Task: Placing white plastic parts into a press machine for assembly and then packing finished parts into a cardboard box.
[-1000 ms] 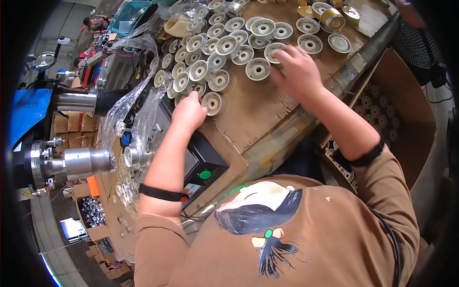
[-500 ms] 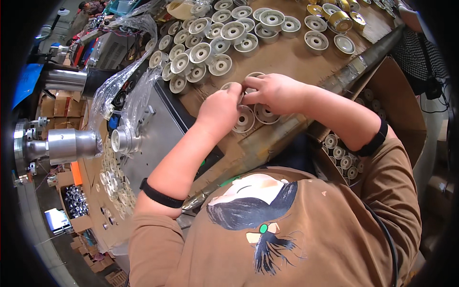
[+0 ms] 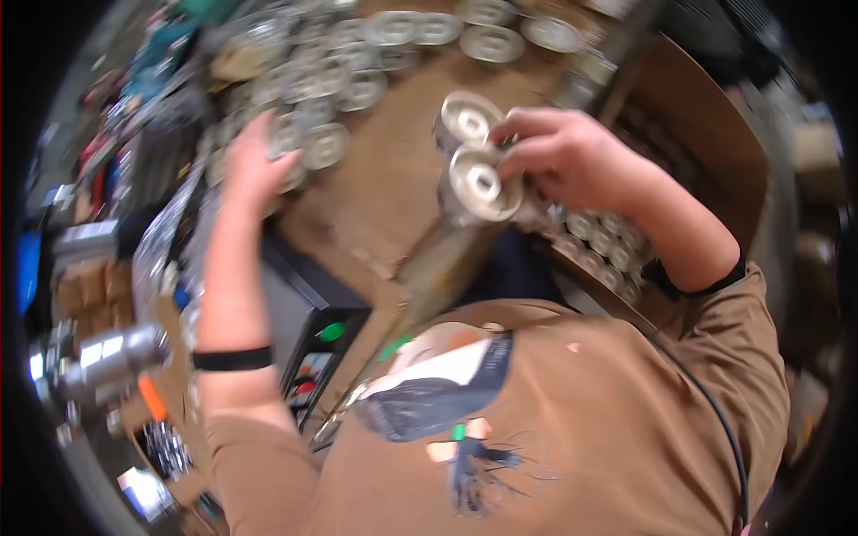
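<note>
My right hand [image 3: 572, 156] has its fingers closed at the rims of two pale, round metal wheels with centre holes. The upper wheel [image 3: 469, 116] and lower wheel [image 3: 483, 184] touch each other near the table's front edge. Whether they rest on the table or are raised I cannot tell. To the left, my left hand [image 3: 253, 165] reaches to the edge of a group of similar wheels, thumb and fingers apart. A wheel [image 3: 324, 146] lies just right of that hand. Motion blurs much of the picture, and contact at the left fingertips is unclear.
More wheels [image 3: 393, 29] spread over the brown-covered table [image 3: 402, 116] at the back. On the right, an open cardboard box [image 3: 715, 116] holds rows of wheels. A dark-edged metal machine [image 3: 313, 286] stands at the table's left, near crumpled clear plastic [image 3: 161, 214].
My left hand has left the wheels at the front edge and moved left to the group. My right hand remains at the front wheels, which now appear tilted. The whole view has shifted.
</note>
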### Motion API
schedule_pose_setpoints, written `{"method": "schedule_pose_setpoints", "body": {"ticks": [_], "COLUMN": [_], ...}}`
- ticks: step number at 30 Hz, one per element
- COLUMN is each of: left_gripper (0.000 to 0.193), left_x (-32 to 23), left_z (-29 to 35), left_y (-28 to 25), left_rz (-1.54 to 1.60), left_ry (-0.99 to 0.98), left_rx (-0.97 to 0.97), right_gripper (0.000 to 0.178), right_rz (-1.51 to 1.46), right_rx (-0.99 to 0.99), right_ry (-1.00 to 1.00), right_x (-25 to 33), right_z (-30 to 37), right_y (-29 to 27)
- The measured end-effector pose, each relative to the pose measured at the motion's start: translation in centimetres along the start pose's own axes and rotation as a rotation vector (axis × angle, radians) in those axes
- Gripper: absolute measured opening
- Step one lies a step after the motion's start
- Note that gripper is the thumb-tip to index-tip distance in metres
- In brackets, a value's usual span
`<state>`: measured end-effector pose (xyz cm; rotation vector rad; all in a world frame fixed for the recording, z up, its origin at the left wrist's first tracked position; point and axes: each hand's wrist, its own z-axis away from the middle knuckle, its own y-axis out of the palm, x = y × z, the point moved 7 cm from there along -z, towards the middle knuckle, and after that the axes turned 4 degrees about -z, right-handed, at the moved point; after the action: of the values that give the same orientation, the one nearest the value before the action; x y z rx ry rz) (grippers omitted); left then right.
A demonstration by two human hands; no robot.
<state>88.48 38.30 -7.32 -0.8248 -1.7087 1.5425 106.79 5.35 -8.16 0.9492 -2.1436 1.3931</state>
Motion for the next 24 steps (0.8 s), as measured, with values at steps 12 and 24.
{"method": "schedule_pose_setpoints", "body": {"ticks": [12, 24], "left_gripper": [0.067, 0.069], "left_x": [-2.6, -12.0], "left_z": [1.1, 8.5], "left_y": [-1.1, 1.3], "left_rz": [-0.042, 0.059], "left_ry": [0.132, 0.197], "left_rx": [-0.048, 0.202], "right_gripper": [0.028, 0.028], "right_rz": [0.627, 0.48], "right_rx": [0.17, -0.083], "right_ry": [0.88, 1.023], "right_x": [-19.1, -22.2], "right_z": [38.3, 38.9], "right_y": [1.3, 3.5]}}
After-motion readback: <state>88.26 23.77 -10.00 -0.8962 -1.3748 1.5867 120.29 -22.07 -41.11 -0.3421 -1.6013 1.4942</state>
